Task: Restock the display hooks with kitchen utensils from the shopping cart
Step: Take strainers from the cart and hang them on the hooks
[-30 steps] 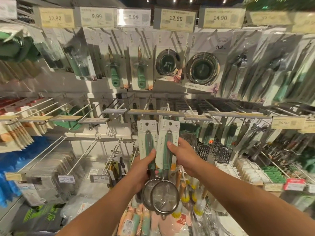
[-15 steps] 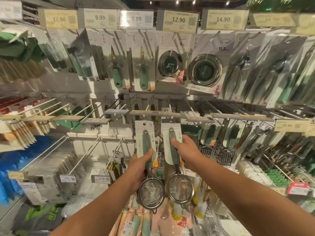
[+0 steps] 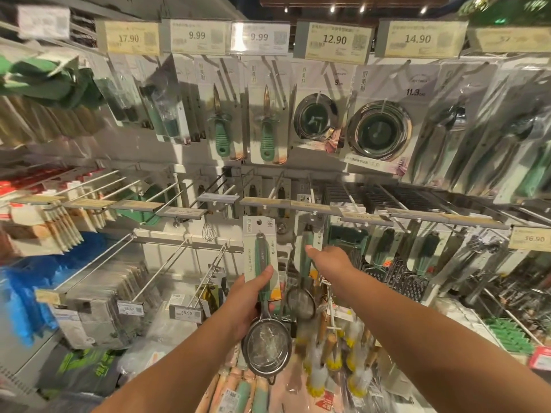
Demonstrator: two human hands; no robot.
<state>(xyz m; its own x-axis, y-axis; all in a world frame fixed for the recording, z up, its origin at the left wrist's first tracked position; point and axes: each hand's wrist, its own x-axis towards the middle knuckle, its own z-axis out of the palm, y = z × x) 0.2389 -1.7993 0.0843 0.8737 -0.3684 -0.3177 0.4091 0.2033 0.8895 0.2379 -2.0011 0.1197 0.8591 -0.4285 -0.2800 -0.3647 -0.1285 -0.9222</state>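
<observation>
Nearest the camera, two bare forearms reach up toward the display. The left hand [image 3: 249,296] grips a carded strainer [image 3: 262,296], fingers wrapped behind the green handle and the thumb pressed across the front of the card. That strainer hangs upright in the hand: a white card with a round hang hole at its top, a green handle down its middle, and a round steel mesh bowl [image 3: 266,348] below the wrist, a small loop at its lower edge.

A little farther, the right hand [image 3: 331,260] is stretched forward, the thumb resting on the green handle of a second strainer [image 3: 304,272]. Its other fingers are hidden behind the hand, so how far they curl cannot be told. This second strainer hangs just right of the first, its card top up at the hook rail [image 3: 316,208] and its mesh bowl between the two wrists; motion blur hides whether the card is threaded on a hook.

Behind them, long hooks [image 3: 167,263] jut out to the left. Graters [image 3: 399,275] hang to the right of the right hand. On the top row hang green-handled knives [image 3: 222,126] and steel sink strainers [image 3: 378,131] under price tags [image 3: 334,40]
</observation>
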